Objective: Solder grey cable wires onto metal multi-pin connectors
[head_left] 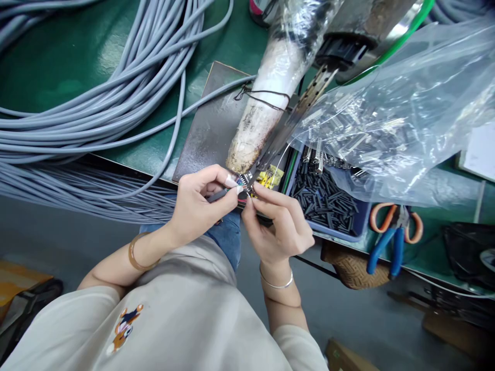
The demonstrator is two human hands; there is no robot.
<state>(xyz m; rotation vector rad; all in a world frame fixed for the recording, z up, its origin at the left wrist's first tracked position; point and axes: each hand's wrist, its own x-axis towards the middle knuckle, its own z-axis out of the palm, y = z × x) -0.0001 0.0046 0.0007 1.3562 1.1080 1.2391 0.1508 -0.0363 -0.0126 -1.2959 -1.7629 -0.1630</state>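
Head camera shows our left hand (197, 203) pinching a thin cable end (221, 194) in a tight grip. Our right hand (279, 221) pinches its tiny wires (246, 191) at the desk (58, 62) edge, just under the wrapped tool tip (240, 164). Blue pliers (390, 239) lie nearby.

A thin cable end (222, 194) with coloured wires, pinched horizontally between both hands' fingertips.
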